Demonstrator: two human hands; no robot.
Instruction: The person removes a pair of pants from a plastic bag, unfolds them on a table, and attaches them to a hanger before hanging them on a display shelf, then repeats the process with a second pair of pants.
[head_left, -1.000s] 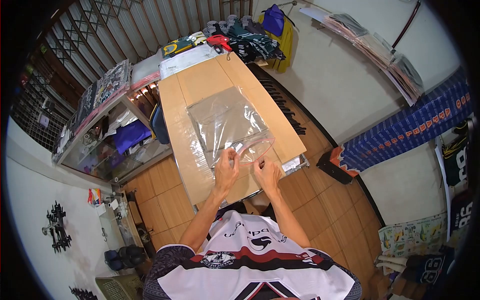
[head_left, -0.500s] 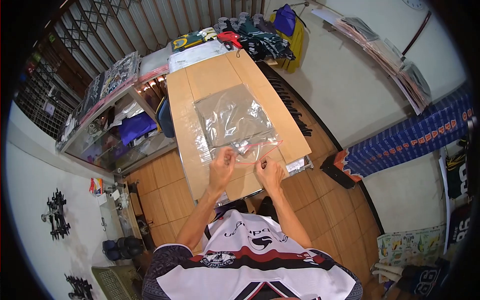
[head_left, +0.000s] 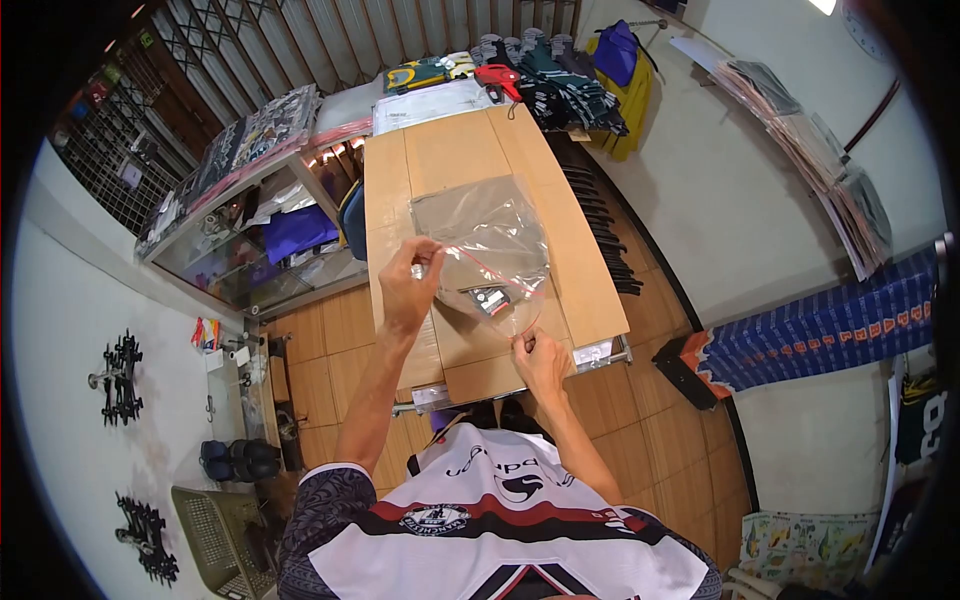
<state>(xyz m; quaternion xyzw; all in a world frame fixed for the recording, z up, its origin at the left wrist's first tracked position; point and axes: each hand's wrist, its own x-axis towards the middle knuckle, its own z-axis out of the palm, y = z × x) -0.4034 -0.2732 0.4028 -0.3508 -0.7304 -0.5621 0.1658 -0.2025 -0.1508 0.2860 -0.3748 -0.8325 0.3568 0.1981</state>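
A clear plastic zip bag (head_left: 485, 225) with a red seal strip lies over the wooden table, its near end lifted. Something flat and grey shows through the plastic, though I cannot make out what it is. Near the bag's mouth a small black-and-white label or tag (head_left: 490, 298) is visible. My left hand (head_left: 408, 285) pinches the left corner of the bag's edge by the red strip. Closer to me, my right hand (head_left: 540, 360) is closed on the right part of that edge, fingertips pressed together.
The wooden table (head_left: 420, 345) has papers (head_left: 430, 108), a red tape dispenser (head_left: 497, 77) and folded dark clothes (head_left: 570, 85) at or beyond its far end. A glass display case (head_left: 240, 240) stands left. A long blue box (head_left: 820, 330) is at the right.
My left hand has moved up and left, raising that side of the bag's edge, and the red strip now slants across. The right hand keeps its grip. The camera view has shifted slightly.
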